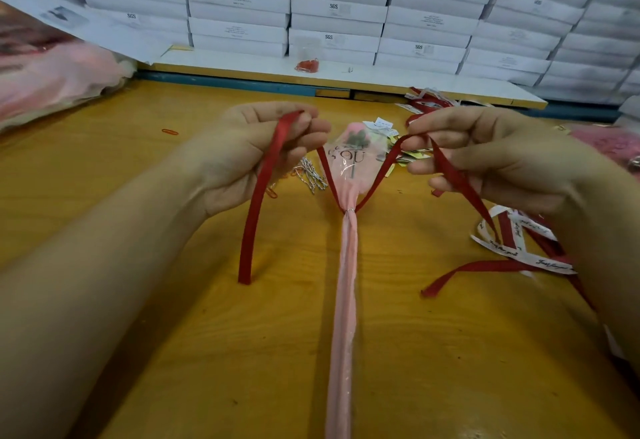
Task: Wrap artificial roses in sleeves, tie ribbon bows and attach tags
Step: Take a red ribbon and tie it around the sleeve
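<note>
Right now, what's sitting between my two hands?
In the head view, the sleeved pink rose lies between the left hand and right hand, with the red ribbon running up from its neck to both.

Sleeved rose (346,196) on table (173,317) — boxes (339,6) behind

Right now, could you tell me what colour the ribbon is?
Dark red ribbon, clearest in the head view.

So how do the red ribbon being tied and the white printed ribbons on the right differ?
The red ribbon is plain, while the white ribbons carry script lettering. The red ribbon is lifted and pinched by the left hand and right hand, looped at the wrapped rose; the white ribbons lie loose on the table. Both are narrow flat strips.
</note>
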### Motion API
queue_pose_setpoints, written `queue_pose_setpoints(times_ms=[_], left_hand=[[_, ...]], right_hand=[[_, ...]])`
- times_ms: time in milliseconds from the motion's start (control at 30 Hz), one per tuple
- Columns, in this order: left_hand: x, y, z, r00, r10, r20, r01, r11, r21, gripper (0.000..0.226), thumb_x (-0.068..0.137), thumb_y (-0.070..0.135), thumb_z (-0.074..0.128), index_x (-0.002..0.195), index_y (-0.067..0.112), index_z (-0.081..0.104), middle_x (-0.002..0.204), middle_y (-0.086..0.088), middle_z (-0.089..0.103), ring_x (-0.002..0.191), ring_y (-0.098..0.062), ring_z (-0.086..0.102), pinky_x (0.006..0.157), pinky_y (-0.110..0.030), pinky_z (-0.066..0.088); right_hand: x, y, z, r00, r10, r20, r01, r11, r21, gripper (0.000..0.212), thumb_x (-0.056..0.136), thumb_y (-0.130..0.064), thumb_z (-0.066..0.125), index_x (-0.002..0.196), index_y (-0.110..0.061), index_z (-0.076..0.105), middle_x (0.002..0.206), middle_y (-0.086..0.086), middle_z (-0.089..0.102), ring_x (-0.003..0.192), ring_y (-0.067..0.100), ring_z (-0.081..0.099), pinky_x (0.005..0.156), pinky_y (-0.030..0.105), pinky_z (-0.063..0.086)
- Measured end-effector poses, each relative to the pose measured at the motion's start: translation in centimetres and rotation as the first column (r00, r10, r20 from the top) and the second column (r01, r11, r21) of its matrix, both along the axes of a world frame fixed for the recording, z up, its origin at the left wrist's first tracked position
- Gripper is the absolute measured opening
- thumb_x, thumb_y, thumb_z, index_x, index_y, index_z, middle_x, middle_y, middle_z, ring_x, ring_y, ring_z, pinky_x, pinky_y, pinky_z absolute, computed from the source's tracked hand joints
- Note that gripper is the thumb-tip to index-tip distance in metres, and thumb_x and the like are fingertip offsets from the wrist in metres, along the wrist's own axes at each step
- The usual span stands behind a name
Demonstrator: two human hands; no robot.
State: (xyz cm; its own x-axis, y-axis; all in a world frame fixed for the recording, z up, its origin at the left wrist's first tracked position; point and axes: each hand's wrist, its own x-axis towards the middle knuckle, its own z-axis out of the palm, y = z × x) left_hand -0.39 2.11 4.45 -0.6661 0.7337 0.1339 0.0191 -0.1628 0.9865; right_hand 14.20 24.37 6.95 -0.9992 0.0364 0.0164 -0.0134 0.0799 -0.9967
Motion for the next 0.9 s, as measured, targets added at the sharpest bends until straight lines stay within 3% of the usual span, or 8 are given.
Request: queue_pose_setpoints(times_ms=[133,233,333,433,500,667,900], left_hand=[[0.6,0.2,0.0,0.999,0.032,-0.005,-0.032,0.999,0.029,0.012,0.085,0.019,0.058,0.087,0.011,0.068,0.07,0.004,0.069,0.06,-0.004,0.064,0.055,-0.017,0.053],[0.7,0.4,-0.3,0.998,0.046,-0.053,-0.046,0.999,-0.007,0.015,0.082,0.026,0.061,0.078,0.016,0.072,0.066,0.005,0.064,0.056,-0.005,0.057,0.055,-0.018,0.051],[0.9,0.9,-0.5,0.992,0.095,-0.083,-0.095,0.995,0.003,0.018,0.075,0.034,0.061,0.069,0.022,0.073,0.068,0.007,0.062,0.067,-0.008,0.054,0.061,-0.022,0.049],[0.9,1.4,-0.8,0.988,0.125,-0.085,-0.122,0.991,0.051,0.021,0.088,0.026,0.057,0.074,0.021,0.07,0.08,0.007,0.07,0.088,-0.012,0.063,0.076,-0.028,0.051],[0.9,1.7,-0.8,0.995,0.068,-0.069,-0.064,0.996,0.055,0.022,0.094,0.02,0.051,0.08,0.015,0.067,0.08,0.004,0.071,0.087,-0.013,0.068,0.081,-0.031,0.056],[1.4,2.3,-0.9,0.998,0.014,0.06,-0.021,0.991,0.13,0.019,0.096,0.011,0.049,0.088,0.008,0.066,0.065,0.002,0.064,0.063,-0.009,0.062,0.07,-0.026,0.055],[0.6,2.8,-1.4,0.987,0.136,0.081,-0.146,0.981,0.131,0.019,0.097,0.014,0.05,0.088,0.013,0.067,0.061,0.004,0.055,0.055,-0.006,0.05,0.058,-0.02,0.043]], right_hand=[[-0.5,-1.4,-0.6,0.983,-0.114,-0.141,0.135,0.98,0.149,0.017,0.071,-0.014,0.064,0.081,-0.019,0.077,0.082,0.004,0.073,0.073,0.014,0.07,0.064,0.022,0.056],[-0.7,-2.2,-0.8,0.957,-0.16,-0.24,0.207,0.961,0.185,0.013,0.076,-0.026,0.064,0.078,-0.021,0.076,0.073,-0.002,0.068,0.068,0.01,0.063,0.067,0.023,0.054],[-0.8,-2.8,-0.8,0.936,-0.202,-0.288,0.251,0.957,0.145,0.019,0.081,-0.03,0.06,0.074,-0.024,0.076,0.079,-0.006,0.066,0.076,0.007,0.059,0.072,0.025,0.053],[-1.2,-3.5,-0.7,0.94,-0.203,-0.273,0.223,0.974,0.045,0.021,0.083,-0.029,0.057,0.074,-0.022,0.074,0.086,-0.003,0.071,0.089,0.011,0.067,0.082,0.027,0.055],[-1.4,-4.1,-0.8,0.956,-0.183,-0.23,0.171,0.983,-0.067,0.02,0.085,-0.025,0.055,0.079,-0.014,0.071,0.083,0.002,0.07,0.086,0.016,0.068,0.085,0.031,0.055],[-2.5,-5.3,-1.3,0.942,-0.283,-0.18,0.247,0.949,-0.197,0.012,0.093,-0.007,0.051,0.095,-0.005,0.063,0.063,0.001,0.059,0.054,0.009,0.053,0.071,0.028,0.054],[-3.1,-4.6,-2.1,0.918,-0.37,-0.146,0.367,0.929,-0.048,0.023,0.095,-0.004,0.051,0.079,-0.015,0.063,0.063,-0.003,0.061,0.056,0.007,0.05,0.063,0.024,0.048]])
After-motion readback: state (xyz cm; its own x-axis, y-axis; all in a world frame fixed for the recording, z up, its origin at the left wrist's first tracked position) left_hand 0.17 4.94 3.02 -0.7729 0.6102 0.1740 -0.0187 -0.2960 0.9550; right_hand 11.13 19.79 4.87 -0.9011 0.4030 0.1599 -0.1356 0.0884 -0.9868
